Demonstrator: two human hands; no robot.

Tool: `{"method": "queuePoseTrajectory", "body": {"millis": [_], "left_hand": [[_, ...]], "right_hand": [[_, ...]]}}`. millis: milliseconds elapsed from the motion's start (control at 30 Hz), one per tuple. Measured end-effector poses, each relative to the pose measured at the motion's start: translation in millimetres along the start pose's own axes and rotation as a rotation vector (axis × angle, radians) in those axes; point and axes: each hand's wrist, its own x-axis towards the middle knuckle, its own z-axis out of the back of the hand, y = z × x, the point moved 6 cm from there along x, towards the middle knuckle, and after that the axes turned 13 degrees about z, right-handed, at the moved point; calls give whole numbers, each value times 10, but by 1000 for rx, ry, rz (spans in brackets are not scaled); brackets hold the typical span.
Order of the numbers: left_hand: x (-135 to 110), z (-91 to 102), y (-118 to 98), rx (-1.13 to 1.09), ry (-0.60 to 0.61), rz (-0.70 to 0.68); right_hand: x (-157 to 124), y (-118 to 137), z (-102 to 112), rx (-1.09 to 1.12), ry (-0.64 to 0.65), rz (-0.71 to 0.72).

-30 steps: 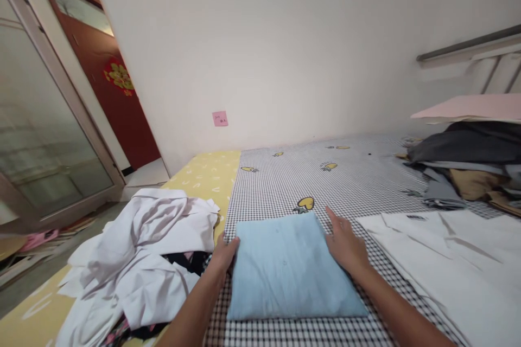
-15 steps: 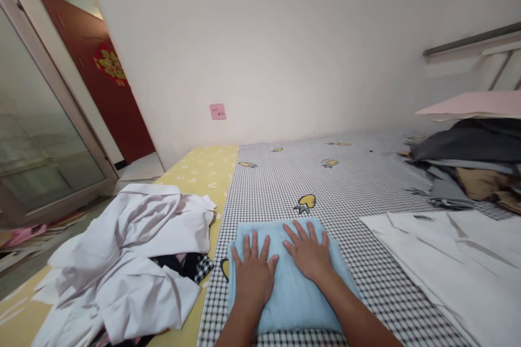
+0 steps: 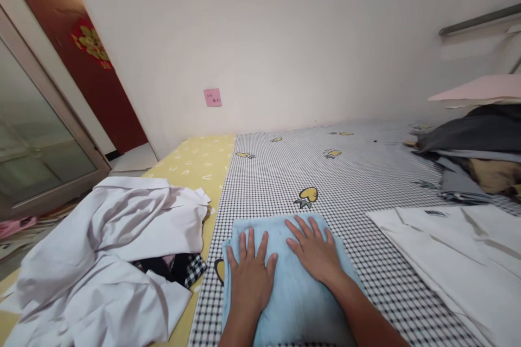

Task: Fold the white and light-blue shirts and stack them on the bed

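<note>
A folded light blue cloth garment [image 3: 299, 309] lies on the black-and-white checked bedsheet [image 3: 358, 184]. My left hand [image 3: 250, 276] presses flat on its left half, fingers spread. My right hand [image 3: 313, 249] rests flat on its upper right part, and neither hand grips it. To my left lies a crumpled white garment [image 3: 101, 249] with dark patterned cloth beneath it. To my right lies a flat, folded white garment [image 3: 451, 244]. The blue garment's near end runs out of view at the bottom.
A yellow patterned mat [image 3: 195, 165] borders the checked sheet on the left. Dark and tan clothes [image 3: 468, 141] are piled at the right, below a pink sheet [image 3: 480, 88]. A pink note [image 3: 212, 97] is stuck on the wall. A glass door [image 3: 36, 141] stands at far left.
My hands have moved from the blue garment's sides onto its top and lie flat there. The view has shifted slightly, so everything sits a little lower and further left in the picture.
</note>
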Motion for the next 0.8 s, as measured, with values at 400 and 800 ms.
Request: {"method": "queuePoseTrajectory", "body": {"millis": [400, 800], "left_hand": [[-23, 41, -10, -25, -5, 21], [-25, 187, 213, -276, 142, -27]], "right_hand": [[-750, -721, -199, -26, -112, 19], [-723, -648, -135, 60, -136, -3]]}}
